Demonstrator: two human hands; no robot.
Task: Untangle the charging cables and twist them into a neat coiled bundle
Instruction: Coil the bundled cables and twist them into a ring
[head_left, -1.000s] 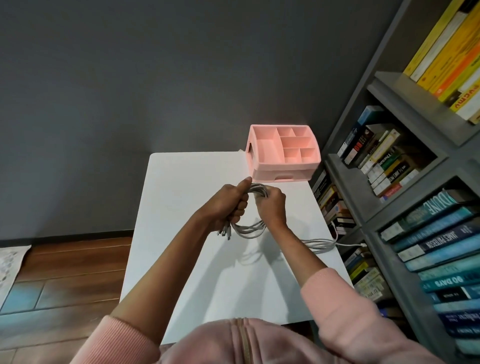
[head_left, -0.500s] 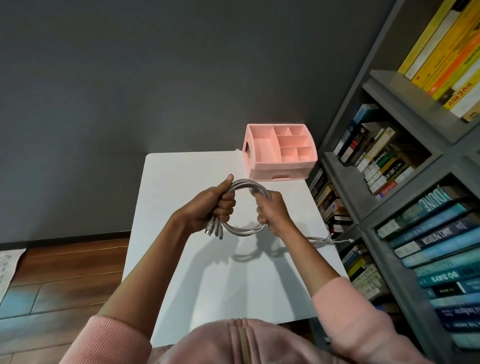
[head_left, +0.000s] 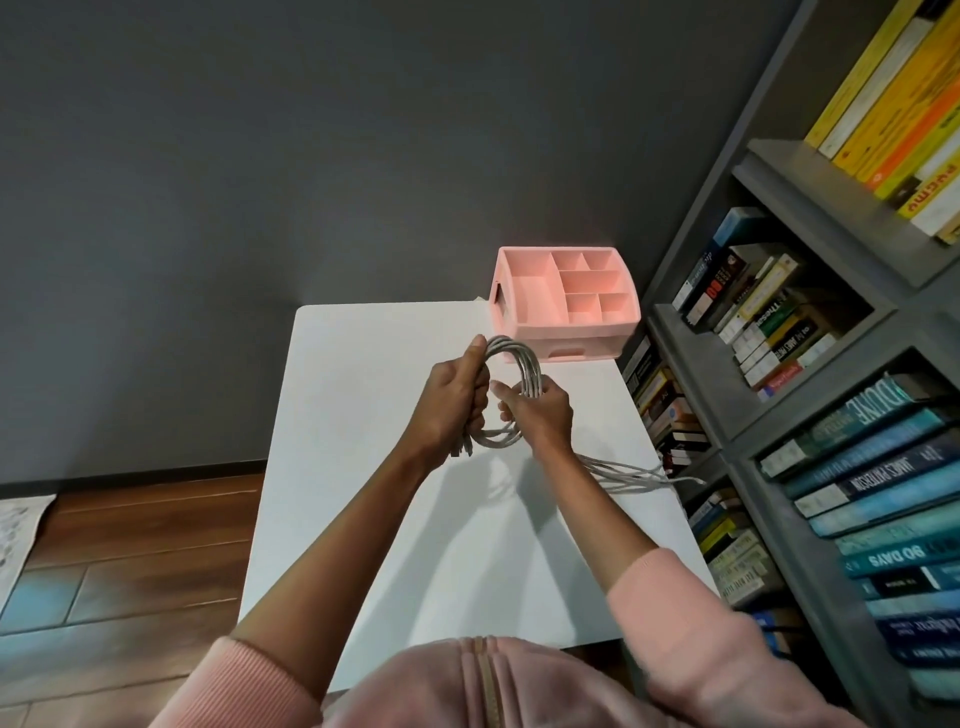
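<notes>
Even indoor light, prob. from overhead. Table (head_left: 374, 395) is the brightest area: near blown-out white, no texture. Soft, fuzzy-edged grey shadows of the arms and cables (head_left: 525, 366) fall on its middle. Wall (head_left: 260, 156) behind table is dim, w/ a faint pink glow above the organizer (head_left: 566, 340). Floor (head_left: 130, 545) left of table has a bluish sheen. Wide-angle bend: shelf (head_left: 810, 171) right of table leans and curves. Books (head_left: 909, 623) at the near right are smeared; table area is sharp.

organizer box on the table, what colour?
Pink, all over: the organizer box shows best in the head view, at the white table's far right corner.
</notes>
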